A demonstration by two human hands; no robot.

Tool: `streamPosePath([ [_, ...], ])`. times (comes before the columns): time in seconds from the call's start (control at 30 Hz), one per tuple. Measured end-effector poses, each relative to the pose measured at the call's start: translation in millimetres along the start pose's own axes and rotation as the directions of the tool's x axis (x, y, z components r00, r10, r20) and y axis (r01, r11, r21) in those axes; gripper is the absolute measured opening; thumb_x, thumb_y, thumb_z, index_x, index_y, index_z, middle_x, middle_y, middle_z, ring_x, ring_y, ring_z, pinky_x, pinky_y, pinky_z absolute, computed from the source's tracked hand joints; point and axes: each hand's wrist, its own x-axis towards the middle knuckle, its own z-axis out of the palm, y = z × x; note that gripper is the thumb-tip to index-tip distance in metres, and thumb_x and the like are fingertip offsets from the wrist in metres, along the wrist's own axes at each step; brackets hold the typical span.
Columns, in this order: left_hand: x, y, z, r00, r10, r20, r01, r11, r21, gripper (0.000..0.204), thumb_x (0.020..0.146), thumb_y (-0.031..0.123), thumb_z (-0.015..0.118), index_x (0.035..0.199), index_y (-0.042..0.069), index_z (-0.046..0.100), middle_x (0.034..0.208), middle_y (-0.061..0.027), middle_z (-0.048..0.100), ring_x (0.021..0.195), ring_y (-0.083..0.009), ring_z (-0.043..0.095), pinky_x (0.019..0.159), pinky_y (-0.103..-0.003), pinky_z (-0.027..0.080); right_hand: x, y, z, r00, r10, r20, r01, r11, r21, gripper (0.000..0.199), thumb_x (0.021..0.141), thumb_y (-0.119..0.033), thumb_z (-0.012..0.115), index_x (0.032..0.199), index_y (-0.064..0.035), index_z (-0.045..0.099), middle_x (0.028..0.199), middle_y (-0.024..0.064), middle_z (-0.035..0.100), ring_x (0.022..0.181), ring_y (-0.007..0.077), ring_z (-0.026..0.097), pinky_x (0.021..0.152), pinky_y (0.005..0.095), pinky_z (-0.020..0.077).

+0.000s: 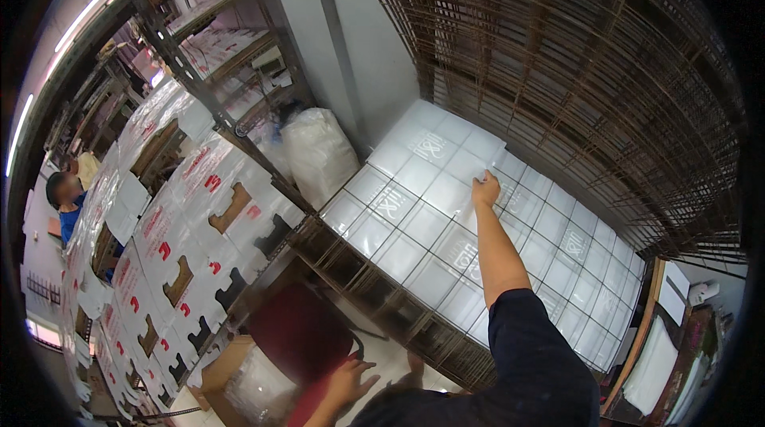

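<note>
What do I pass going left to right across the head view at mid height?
Person in blue → stacked white cartons → white sack → wire rack of white sheets → right hand → brown mesh panels.

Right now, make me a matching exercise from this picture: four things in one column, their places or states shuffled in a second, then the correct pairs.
Things:
1. right hand
2. left hand
3. full plastic bag
4. cardboard box

Places:
A. low in the picture, by the red chair
B. stretched out, touching a clear sheet on the wire rack
C. on the floor, bottom left, lined with plastic
D. leaning against the grey wall

Pairs: 1-B, 2-A, 3-D, 4-C
</note>
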Motion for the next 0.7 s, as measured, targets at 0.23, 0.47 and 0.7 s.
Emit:
streamPosePath([
  [0.23,-18,13,9,1.000,0.018,-0.008,-0.017,1.000,0.022,0.034,0.077,0.034,0.065,0.101,0.011,0.064,0.092,-0.0124,0.061,0.085,-0.0292,0.059,0.073,-0.037,0.048,-2,2,-2,0.996,-0.042,-0.074,0.041,0.999,-0.007,0.045,0.066,-0.016,0.071,0.107,-0.0017,0.060,0.090,0.0182,0.059,0.085,0.0303,0.059,0.074,0.0377,0.0476],
  [0.47,-11,47,26,0.990,0.139,-0.012,-0.139,0.990,0.027,0.032,0.075,0.032,0.067,0.098,0.011,0.064,0.091,-0.0095,0.062,0.085,-0.0281,0.059,0.072,-0.037,0.048,-59,-11,-97,0.963,-0.263,-0.054,0.269,0.942,0.200,0.039,0.072,-0.017,0.069,0.107,-0.0059,0.059,0.095,0.0131,0.058,0.088,0.0255,0.056,0.075,0.0362,0.0462],
  [0.7,16,116,72,0.926,0.367,0.088,-0.368,0.930,-0.004,0.029,0.075,0.028,0.069,0.097,0.009,0.065,0.092,-0.0107,0.062,0.086,-0.0303,0.059,0.073,-0.037,0.048,-123,66,-357,0.995,-0.040,0.091,-0.004,0.897,0.442,0.026,0.079,-0.012,0.064,0.104,-0.0058,0.061,0.079,0.0041,0.063,0.071,0.0110,0.058,0.063,0.0261,0.0446],
])
